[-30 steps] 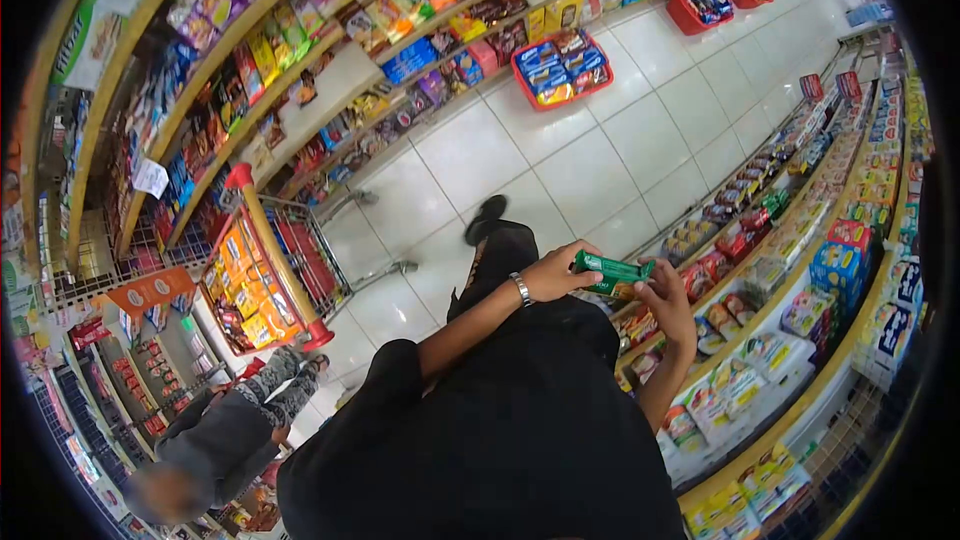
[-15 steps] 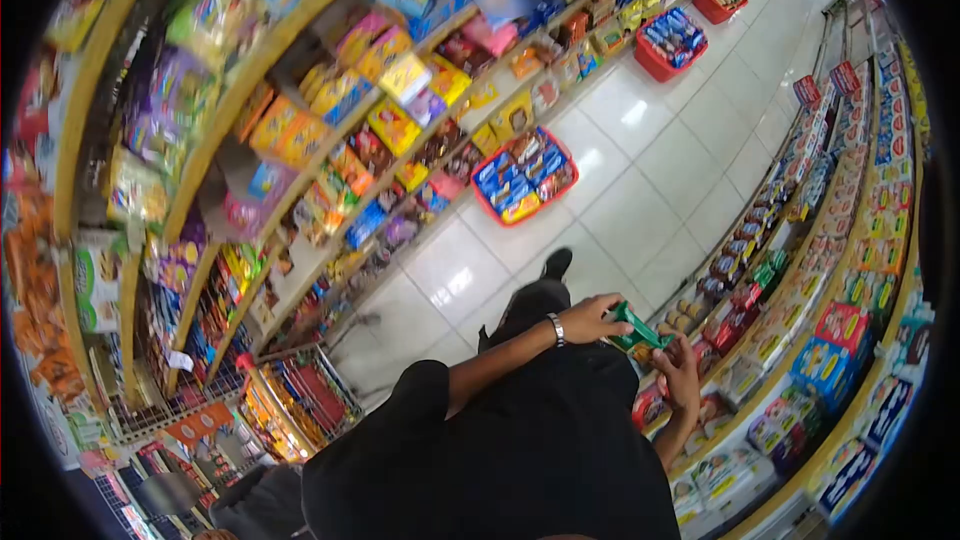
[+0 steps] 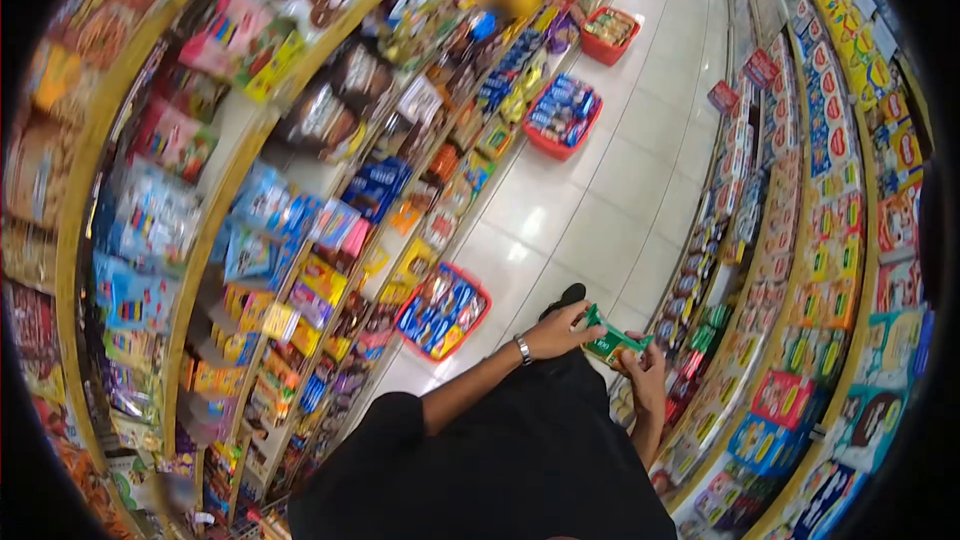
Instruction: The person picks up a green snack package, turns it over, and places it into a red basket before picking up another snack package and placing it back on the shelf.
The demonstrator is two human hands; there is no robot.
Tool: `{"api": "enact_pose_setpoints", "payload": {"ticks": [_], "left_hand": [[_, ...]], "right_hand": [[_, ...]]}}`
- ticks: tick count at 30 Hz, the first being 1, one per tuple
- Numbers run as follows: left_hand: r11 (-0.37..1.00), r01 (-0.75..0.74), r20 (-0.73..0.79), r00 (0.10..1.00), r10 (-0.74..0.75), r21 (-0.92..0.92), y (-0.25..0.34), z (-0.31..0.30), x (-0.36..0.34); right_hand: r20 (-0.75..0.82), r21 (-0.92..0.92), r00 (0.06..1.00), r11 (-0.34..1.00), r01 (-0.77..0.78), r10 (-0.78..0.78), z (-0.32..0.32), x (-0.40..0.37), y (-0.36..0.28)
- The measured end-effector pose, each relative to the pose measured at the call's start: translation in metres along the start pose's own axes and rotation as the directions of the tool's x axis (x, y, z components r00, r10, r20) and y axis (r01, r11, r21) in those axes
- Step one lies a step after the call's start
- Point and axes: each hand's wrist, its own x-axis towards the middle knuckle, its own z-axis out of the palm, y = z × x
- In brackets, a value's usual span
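Observation:
A small green packet with pale lettering is stretched between my two hands, in front of my dark clothing. My left hand, with a metal watch at the wrist, pinches the packet's left end. On the other end, the fingers of my right hand are closed. The packet's underside is out of sight. What is inside it cannot be made out.
Shelves of snack bags rise on the left, with shelves of boxed goods on the right. Along the tiled floor stand red baskets of packets by the left shelves. My shoe shows ahead.
The view has swung and moved along the aisle, so the baskets sit lower and further left. The green packet is turned more flat toward me, still in both hands.

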Motion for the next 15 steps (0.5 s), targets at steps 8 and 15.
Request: {"api": "enact_pose_setpoints", "payload": {"ticks": [8, 15], "left_hand": [[0.993, -0.003, -0.145, 0.989, -0.015, -0.122, 0.077, -0.064, 0.198], [0.866, 0.000, -0.130, 0.989, -0.074, -0.500, 0.148, -0.153, 0.341]], "right_hand": [[0.231, -0.149, 0.963, 0.973, 0.178, -0.141, -0.027, 0.229, -0.145], [0.167, 0.047, 0.966, 0.980, 0.192, -0.197, -0.014, 0.366, -0.251]]}}
